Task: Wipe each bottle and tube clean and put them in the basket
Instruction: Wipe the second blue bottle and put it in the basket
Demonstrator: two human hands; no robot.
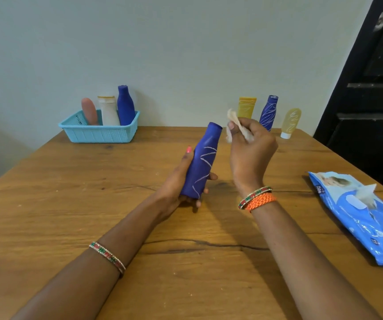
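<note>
My left hand [181,181] grips a blue bottle [203,160] with white scribble marks, held tilted above the middle of the table. Just right of the bottle's neck, my right hand [251,148] pinches a crumpled white wipe [235,122]. A light blue basket [100,130] at the back left holds a pink tube [89,111], a white bottle [108,110] and a plain blue bottle [125,105]. At the back right stand a yellow tube [246,107], a marked blue bottle [269,112] and a pale yellow tube [290,122] on its white cap.
A blue pack of wet wipes [365,218] lies at the right edge of the wooden table [70,204], one wipe sticking out of its opening. A dark door stands at the far right. The wall runs behind the table's back edge.
</note>
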